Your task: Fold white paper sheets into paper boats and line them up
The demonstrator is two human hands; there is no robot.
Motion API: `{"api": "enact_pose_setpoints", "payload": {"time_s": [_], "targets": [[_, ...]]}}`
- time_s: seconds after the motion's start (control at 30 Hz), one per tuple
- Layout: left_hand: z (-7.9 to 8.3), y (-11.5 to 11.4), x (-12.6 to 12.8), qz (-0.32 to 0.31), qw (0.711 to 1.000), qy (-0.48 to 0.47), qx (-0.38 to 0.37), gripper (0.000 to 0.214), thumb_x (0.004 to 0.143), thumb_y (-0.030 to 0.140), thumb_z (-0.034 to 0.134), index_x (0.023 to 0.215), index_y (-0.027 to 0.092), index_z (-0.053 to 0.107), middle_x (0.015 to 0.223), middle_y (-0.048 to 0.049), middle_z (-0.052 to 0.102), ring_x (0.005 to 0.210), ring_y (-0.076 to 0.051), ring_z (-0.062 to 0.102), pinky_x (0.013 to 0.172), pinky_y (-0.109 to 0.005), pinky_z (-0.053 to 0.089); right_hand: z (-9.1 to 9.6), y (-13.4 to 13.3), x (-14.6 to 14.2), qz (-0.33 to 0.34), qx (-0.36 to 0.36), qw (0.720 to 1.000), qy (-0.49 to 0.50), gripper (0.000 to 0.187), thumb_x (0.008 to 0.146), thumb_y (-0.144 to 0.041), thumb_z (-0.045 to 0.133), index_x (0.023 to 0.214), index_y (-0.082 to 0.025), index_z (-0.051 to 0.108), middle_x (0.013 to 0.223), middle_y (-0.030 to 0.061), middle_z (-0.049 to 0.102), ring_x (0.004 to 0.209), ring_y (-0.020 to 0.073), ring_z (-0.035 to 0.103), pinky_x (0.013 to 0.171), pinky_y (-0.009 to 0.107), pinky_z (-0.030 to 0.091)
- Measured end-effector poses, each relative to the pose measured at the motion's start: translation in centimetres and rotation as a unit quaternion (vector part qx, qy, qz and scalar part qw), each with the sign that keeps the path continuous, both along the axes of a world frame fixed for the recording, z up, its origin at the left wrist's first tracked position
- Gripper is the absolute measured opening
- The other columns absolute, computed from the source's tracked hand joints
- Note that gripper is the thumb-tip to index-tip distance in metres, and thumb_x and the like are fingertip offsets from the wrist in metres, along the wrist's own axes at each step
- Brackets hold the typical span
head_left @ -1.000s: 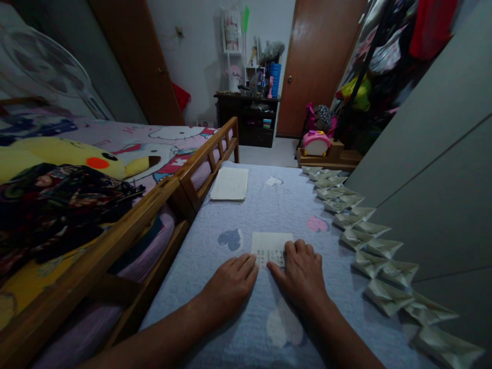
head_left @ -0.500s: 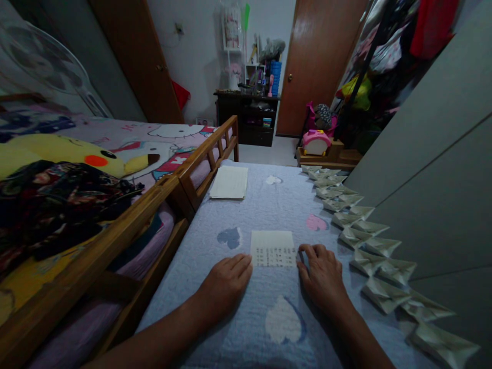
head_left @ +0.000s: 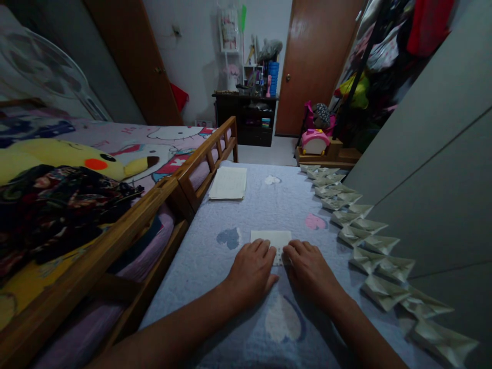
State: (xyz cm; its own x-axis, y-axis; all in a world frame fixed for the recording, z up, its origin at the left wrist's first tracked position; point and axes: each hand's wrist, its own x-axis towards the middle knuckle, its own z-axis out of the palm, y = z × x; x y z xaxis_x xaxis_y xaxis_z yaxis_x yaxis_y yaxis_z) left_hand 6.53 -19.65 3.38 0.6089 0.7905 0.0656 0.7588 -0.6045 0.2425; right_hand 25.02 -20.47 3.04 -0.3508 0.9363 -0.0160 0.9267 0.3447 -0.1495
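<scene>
Left hand (head_left: 249, 271) flat and palm-down on the near left part of a small sheet of paper (head_left: 271, 243), fingers together and slightly curved, thumb low against the quilt; right hand (head_left: 309, 271) just beside it, also palm-down, fingertips over the sheet's lower right corner; neither hand closed around anything, both spread only slightly and lying on the paper rather than lifting it (any small pinch at the sheet's edge hidden under the fingers); sheet flat on a pale blue quilted bedspread (head_left: 192, 277), its lower half covered by both hands, its top edge showing, a few rows of small printed marks just visible between the hands; farther along the bed, a stack of paper sheets (head_left: 227, 183) near a wooden bed rail (head_left: 115, 236); down the right side of the bedspread, a long overlapping row of folded paper boats (head_left: 369, 259), close to a grey wardrobe panel (head_left: 430, 174); beyond the rail, a Pikachu plush (head_left: 65, 159) and a dark floral cloth (head_left: 57, 205) on Hello Kitty bedding (head_left: 169, 133); at the far end, a pink toy case (head_left: 315, 142), a dark desk crowded with small items (head_left: 246, 110) and a brown wooden door (head_left: 319, 66).
</scene>
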Motion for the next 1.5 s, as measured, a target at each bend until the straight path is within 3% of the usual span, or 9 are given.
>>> {"api": "enact_pose_setpoints", "payload": {"time_s": [0.2,0.33,0.53,0.73,0.9,1.03,1.17,1.33,1.5], "targets": [[-1.7,0.7,0.0,0.008,0.998,-0.055,0.038,0.033,0.086,0.03,0.068,0.114,0.017,0.058,0.116,-0.0101,0.064,0.109,-0.028,0.058,0.093,-0.043,0.051,-0.5,0.3,-0.1,0.014,0.061,0.998,0.011,0.011,0.08,-0.013,0.06,0.087,-0.019,0.065,0.096,0.0071,0.066,0.088,0.0235,0.054,0.079,0.036,0.033],[-2.4,1.3,-0.2,-0.019,0.994,-0.074,0.074,0.002,0.089,0.016,0.062,0.088,0.017,0.062,0.093,-0.0048,0.067,0.09,-0.022,0.062,0.08,-0.035,0.053,-1.3,0.3,-0.3,0.005,0.122,0.989,0.078,0.01,0.077,-0.01,0.059,0.078,-0.019,0.063,0.087,0.0064,0.065,0.089,0.0236,0.052,0.085,0.038,0.033],[-2.9,1.2,0.0,-0.038,0.982,-0.091,0.16,0.011,0.09,0.014,0.061,0.079,0.017,0.061,0.088,-0.0044,0.066,0.083,-0.022,0.059,0.071,-0.034,0.051,-1.5,0.1,-0.5,0.052,0.184,0.963,0.191,0.012,0.081,-0.008,0.053,0.078,-0.018,0.059,0.085,0.0064,0.063,0.086,0.0223,0.05,0.086,0.038,0.036],[-2.4,1.1,-0.8,-0.029,0.973,-0.129,0.19,0.015,0.091,0.014,0.06,0.076,0.018,0.06,0.079,-0.0027,0.067,0.073,-0.021,0.058,0.064,-0.032,0.049,-2.2,0.1,0.5,0.073,0.17,0.942,0.279,0.031,0.073,-0.007,0.055,0.103,-0.017,0.058,0.106,0.0089,0.066,0.103,0.0246,0.053,0.096,0.041,0.036],[-2.0,1.6,-1.5,-0.054,0.945,-0.231,0.227,0.013,0.096,0.015,0.054,0.088,0.017,0.064,0.09,-0.005,0.071,0.081,-0.02,0.065,0.072,-0.032,0.052,-3.3,0.6,1.5,0.075,0.19,0.944,0.259,0.029,0.073,-0.009,0.055,0.099,-0.021,0.059,0.12,0.0094,0.065,0.117,0.0274,0.051,0.101,0.045,0.033],[-2.1,1.9,-1.8,-0.044,0.94,-0.303,0.153,0.014,0.094,0.01,0.051,0.091,0.017,0.063,0.1,-0.0078,0.07,0.09,-0.018,0.068,0.078,-0.028,0.055,-3.3,0.5,1.5,0.078,0.213,0.937,0.265,0.025,0.071,-0.007,0.053,0.092,-0.022,0.058,0.119,0.0087,0.065,0.119,0.0275,0.051,0.102,0.046,0.034],[-2.7,2.3,-2.2,-0.026,0.965,-0.26,0.012,0.019,0.081,0.002,0.055,0.09,0.017,0.063,0.108,-0.0084,0.067,0.096,-0.02,0.066,0.081,-0.029,0.055,-3.0,0.2,1.3,0.092,0.196,0.936,0.278,0.03,0.067,-0.002,0.05,0.089,-0.022,0.056,0.117,0.0081,0.067,0.118,0.0267,0.052,0.101,0.045,0.037],[-3.1,2.6,-2.6,-0.03,0.981,-0.193,0.005,0.02,0.072,0.004,0.064,0.086,0.018,0.068,0.116,-0.0101,0.064,0.106,-0.027,0.059,0.091,-0.04,0.05,-3.3,0.0,0.9,0.081,0.103,0.945,0.3,0.027,0.07,-0.003,0.047,0.086,-0.02,0.059,0.087,0.0053,0.067,0.089,0.0217,0.059,0.082,0.037,0.045],[-2.6,2.6,-2.6,0.012,0.986,-0.157,-0.048,0.011,0.078,0.008,0.061,0.08,0.018,0.068,0.092,-0.0072,0.066,0.091,-0.024,0.057,0.08,-0.034,0.047,-3.5,-0.1,0.8,-0.005,0.055,0.942,0.33,0.014,0.083,-0.015,0.049,0.084,-0.02,0.062,0.08,0.0049,0.063,0.078,0.0197,0.058,0.071,0.032,0.045]]}}
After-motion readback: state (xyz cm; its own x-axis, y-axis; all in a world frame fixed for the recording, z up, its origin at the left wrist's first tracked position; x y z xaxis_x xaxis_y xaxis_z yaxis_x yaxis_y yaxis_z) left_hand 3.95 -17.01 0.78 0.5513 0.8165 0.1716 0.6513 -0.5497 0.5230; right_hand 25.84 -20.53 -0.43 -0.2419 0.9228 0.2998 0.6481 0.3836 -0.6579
